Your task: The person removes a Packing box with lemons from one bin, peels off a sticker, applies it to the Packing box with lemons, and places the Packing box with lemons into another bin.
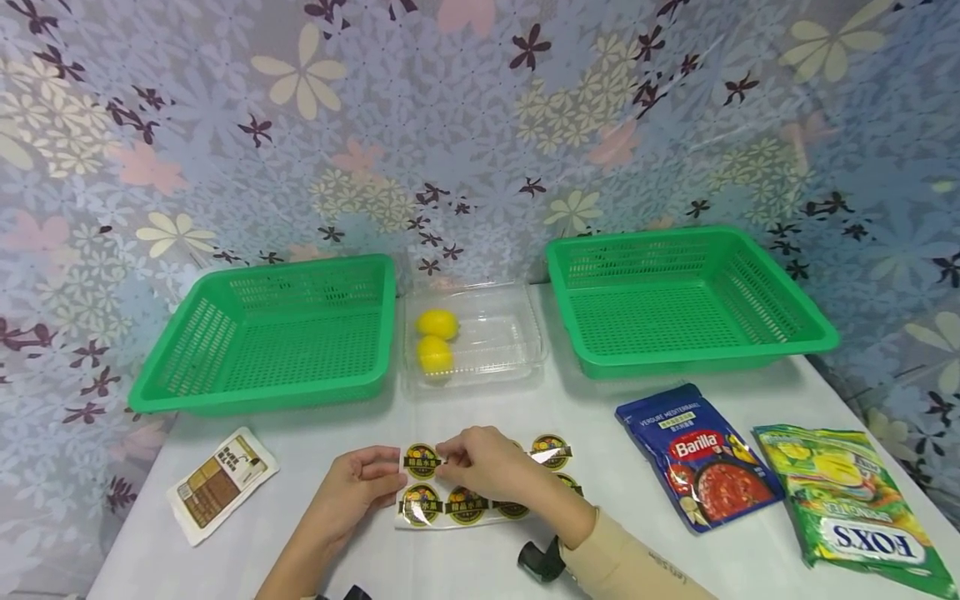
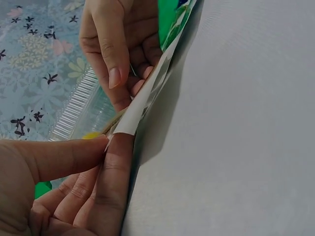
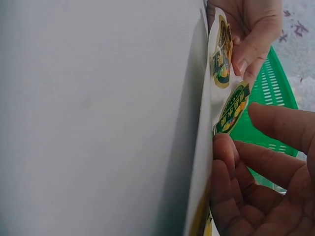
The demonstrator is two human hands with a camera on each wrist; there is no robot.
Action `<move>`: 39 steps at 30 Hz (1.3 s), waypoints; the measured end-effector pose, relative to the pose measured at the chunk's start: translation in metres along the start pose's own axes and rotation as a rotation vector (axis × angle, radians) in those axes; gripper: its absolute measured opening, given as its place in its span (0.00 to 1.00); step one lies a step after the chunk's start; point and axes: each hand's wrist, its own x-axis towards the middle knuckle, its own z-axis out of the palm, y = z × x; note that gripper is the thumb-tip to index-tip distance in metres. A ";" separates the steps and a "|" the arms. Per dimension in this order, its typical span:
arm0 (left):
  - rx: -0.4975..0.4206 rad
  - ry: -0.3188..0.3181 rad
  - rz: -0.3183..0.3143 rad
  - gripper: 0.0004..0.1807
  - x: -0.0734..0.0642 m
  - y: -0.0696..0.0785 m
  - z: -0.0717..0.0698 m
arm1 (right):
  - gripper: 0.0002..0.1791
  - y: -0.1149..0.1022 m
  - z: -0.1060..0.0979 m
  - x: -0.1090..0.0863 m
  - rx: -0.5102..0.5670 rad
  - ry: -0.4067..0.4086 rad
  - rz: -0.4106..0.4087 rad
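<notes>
A white sheet of round black-and-gold fruit stickers (image 1: 443, 521) lies on the table in front of me. My left hand (image 1: 348, 492) pinches its left edge between thumb and fingers; the left wrist view shows that edge (image 2: 129, 120) raised off the table. Over the upper part of the sheet is my right hand (image 1: 487, 467), its fingertips at the right side of the top-left sticker (image 1: 422, 460). The right wrist view shows the right thumb (image 3: 280, 123) apart from the bent fingers, which touch the sheet beside a sticker (image 3: 233, 108). Some stickers are hidden under the right hand.
Behind the sheet, a clear plastic box (image 1: 498, 325) holds two yellow lemons (image 1: 437, 325). Green baskets stand left (image 1: 378, 367) and right (image 1: 697, 358) of it. A brown-and-white packet (image 1: 223, 486) lies left; a blue Barilla pouch (image 1: 701, 458) and a Fox's bag (image 1: 855, 500) lie right.
</notes>
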 end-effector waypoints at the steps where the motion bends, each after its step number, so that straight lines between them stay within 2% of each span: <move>1: 0.002 0.005 -0.002 0.26 0.000 0.000 0.000 | 0.21 0.000 0.000 0.001 -0.004 0.002 0.000; 5: -0.010 0.007 -0.004 0.25 0.000 0.001 0.002 | 0.22 0.001 0.000 0.003 -0.002 0.000 -0.001; 15: -0.042 -0.045 0.018 0.25 -0.002 0.003 0.002 | 0.20 0.000 0.000 0.005 -0.016 -0.003 -0.020; 23: -0.041 -0.051 0.033 0.24 -0.001 0.001 0.002 | 0.23 -0.002 -0.001 0.005 -0.040 -0.023 -0.003; 32: -0.034 -0.097 0.042 0.23 -0.001 0.001 0.002 | 0.22 -0.002 0.001 0.008 -0.032 -0.030 -0.016; 36: -0.031 -0.097 0.039 0.23 -0.001 0.001 0.002 | 0.20 -0.002 0.002 0.009 -0.038 -0.026 -0.025; 39: -0.028 -0.068 0.031 0.22 -0.001 0.002 0.003 | 0.19 -0.003 0.003 0.011 -0.046 -0.019 -0.038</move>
